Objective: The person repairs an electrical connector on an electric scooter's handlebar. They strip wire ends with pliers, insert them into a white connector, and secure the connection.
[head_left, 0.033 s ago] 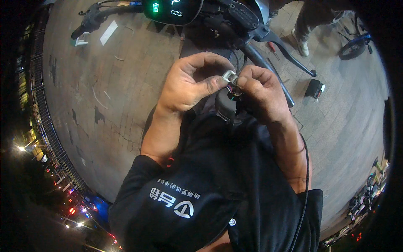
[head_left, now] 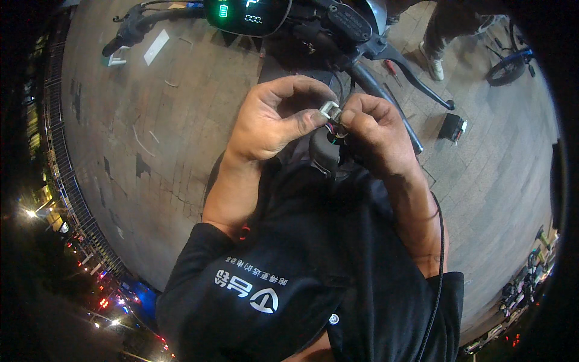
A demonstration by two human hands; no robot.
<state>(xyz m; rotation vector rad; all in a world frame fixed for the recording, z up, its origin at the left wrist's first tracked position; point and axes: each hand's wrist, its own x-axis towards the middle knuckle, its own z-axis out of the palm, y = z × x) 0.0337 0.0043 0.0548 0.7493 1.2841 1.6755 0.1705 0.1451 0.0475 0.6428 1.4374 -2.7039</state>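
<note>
Between my two hands is a small white plastic wire connector (head_left: 329,109), with thin coloured wires (head_left: 331,132) running down from it. My left hand (head_left: 269,117) pinches its left side between thumb and fingers. From the right, my right hand (head_left: 377,128) is closed, thumb against forefinger, at the connector's other side; its fingers partly hide what they grip there. Just below the wires sits a rounded dark grey part (head_left: 324,151). Beyond my hands stretches the handlebar of an electric two-wheeler, with a lit display (head_left: 247,15) and a brake lever (head_left: 416,78).
A grip (head_left: 123,39) sticks out at the far left. On the paved ground (head_left: 175,133) lie a red-handled screwdriver (head_left: 392,69), a black box (head_left: 451,128) and a white flat piece (head_left: 157,47). Another person's leg (head_left: 435,45) and a blue bike (head_left: 512,65) are at the far right.
</note>
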